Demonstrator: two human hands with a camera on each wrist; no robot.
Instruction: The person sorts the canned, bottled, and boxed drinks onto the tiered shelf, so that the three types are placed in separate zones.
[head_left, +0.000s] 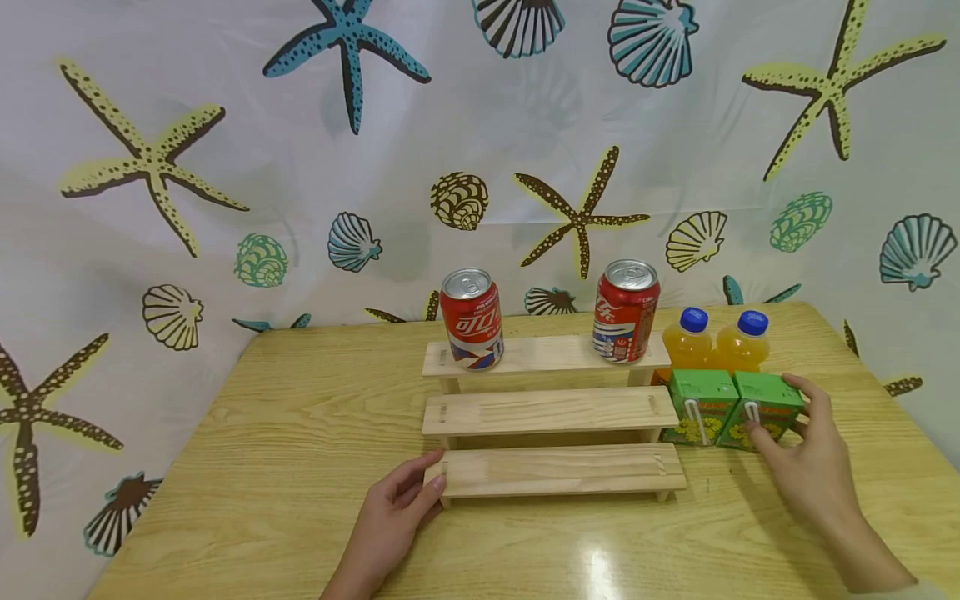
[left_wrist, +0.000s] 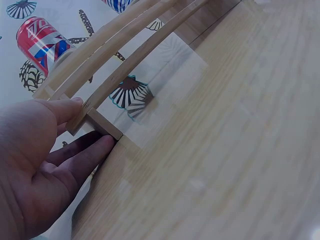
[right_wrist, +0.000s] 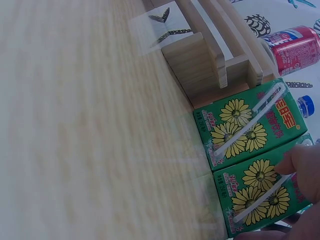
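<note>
A three-step wooden rack stands on the table. My left hand grips the left end of its lowest step, the thumb at the board's edge and the fingers by the leg. Two green drink cartons with straws on their fronts stand side by side at the rack's right end. My right hand holds the right-hand carton, thumb on its front and other fingers around its top and right side. In the right wrist view, part of that hand covers the carton's edge.
Two red soda cans, one left and one right, stand on the top step. Behind the cartons are two orange drink bottles with blue caps. A patterned cloth hangs behind the wooden table.
</note>
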